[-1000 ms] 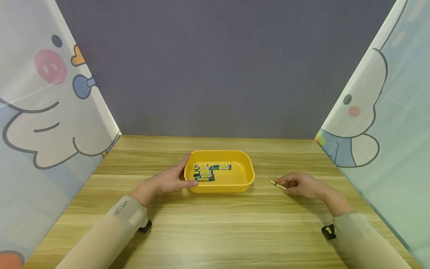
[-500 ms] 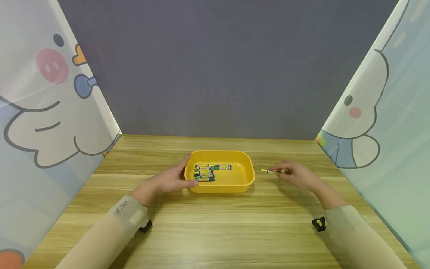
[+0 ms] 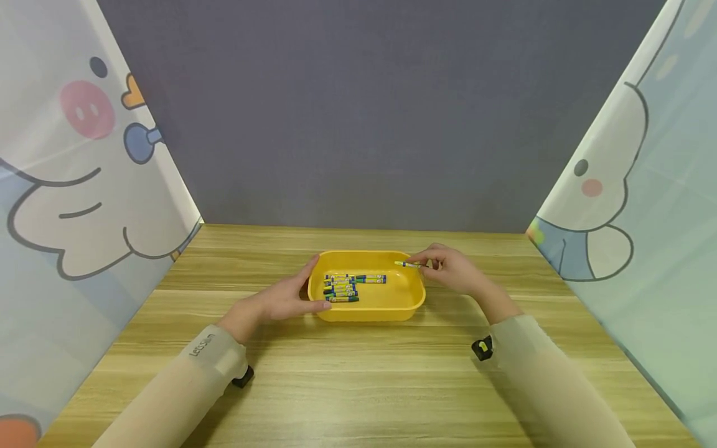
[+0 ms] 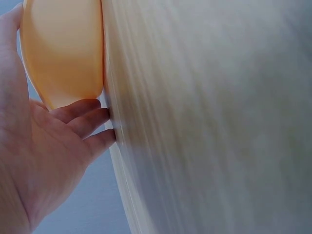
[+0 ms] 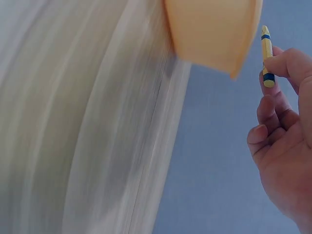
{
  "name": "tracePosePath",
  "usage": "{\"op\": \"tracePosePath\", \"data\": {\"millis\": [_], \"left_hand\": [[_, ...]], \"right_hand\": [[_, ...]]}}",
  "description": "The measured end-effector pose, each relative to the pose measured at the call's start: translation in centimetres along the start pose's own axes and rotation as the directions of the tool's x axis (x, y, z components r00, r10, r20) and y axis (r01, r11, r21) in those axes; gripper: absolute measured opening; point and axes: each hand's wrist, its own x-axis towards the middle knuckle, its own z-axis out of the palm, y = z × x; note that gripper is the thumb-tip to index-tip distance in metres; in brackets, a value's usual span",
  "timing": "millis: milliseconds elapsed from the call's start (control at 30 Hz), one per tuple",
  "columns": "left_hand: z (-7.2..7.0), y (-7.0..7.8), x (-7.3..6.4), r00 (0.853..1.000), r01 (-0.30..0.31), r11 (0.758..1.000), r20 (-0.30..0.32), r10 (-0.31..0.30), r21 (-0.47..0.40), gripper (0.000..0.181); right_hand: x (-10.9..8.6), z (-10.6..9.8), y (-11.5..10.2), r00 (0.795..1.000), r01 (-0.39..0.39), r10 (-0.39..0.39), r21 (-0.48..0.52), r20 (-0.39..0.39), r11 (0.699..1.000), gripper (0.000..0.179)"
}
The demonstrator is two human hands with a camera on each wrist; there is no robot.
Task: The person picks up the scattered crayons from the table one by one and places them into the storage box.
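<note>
A yellow plastic tray (image 3: 370,315) stands on the table, with several crayons (image 3: 340,287) lying in its left half and middle. My left hand (image 3: 282,298) holds the tray's left end, thumb at the near rim; in the left wrist view its fingers (image 4: 83,117) bend against the outer wall. My right hand (image 3: 454,269) is over the tray's right end, and between thumb and finger it pinches a yellow crayon (image 5: 266,51) with dark blue bands. The crayon's pale tip points left, over the inside of the tray. My remaining right fingers curl loosely.
The wood-grain table (image 3: 358,386) reaches back to a dark grey panel (image 3: 358,112). Cloth walls with cartoon animals stand at the left (image 3: 73,162) and right (image 3: 661,186). A small black device (image 3: 483,347) sits at the right cuff.
My right hand has carried the yellow crayon from the table at the right, leftward and up to above the tray's right end. My left hand and the tray have stayed in place.
</note>
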Motion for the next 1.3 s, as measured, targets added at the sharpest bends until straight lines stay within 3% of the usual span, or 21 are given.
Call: {"op": "tracePosePath", "data": {"millis": [300,533,733,933,1300], "left_hand": [[0.0,0.2,-0.1,1.0,-0.001,1.0,0.002,0.001,0.0,0.13],[0.1,0.1,0.0,1.0,0.0,1.0,0.008,0.0,-0.009,0.129],[0.1,0.3,-0.1,1.0,0.002,1.0,0.019,-0.002,-0.017,0.129],[-0.2,0.0,-0.4,1.0,0.004,1.0,0.01,-0.004,-0.011,0.129],[-0.6,-0.1,-1.0,1.0,0.016,1.0,0.007,-0.016,-0.006,0.128]], "right_hand": [[3.2,3.3,-2.0,0.998,0.021,-0.024,0.045,0.057,0.999,0.032],[4.6,4.8,-3.1,0.997,0.052,-0.054,0.041,0.063,0.998,0.031],[5.1,5.7,-3.2,0.996,0.03,-0.034,0.042,0.087,0.999,0.031],[5.4,6.2,-3.2,0.996,0.027,-0.025,-0.031,0.082,0.999,0.032],[5.9,6.9,-3.7,0.983,0.092,-0.058,-0.199,0.172,0.976,0.027]]}}
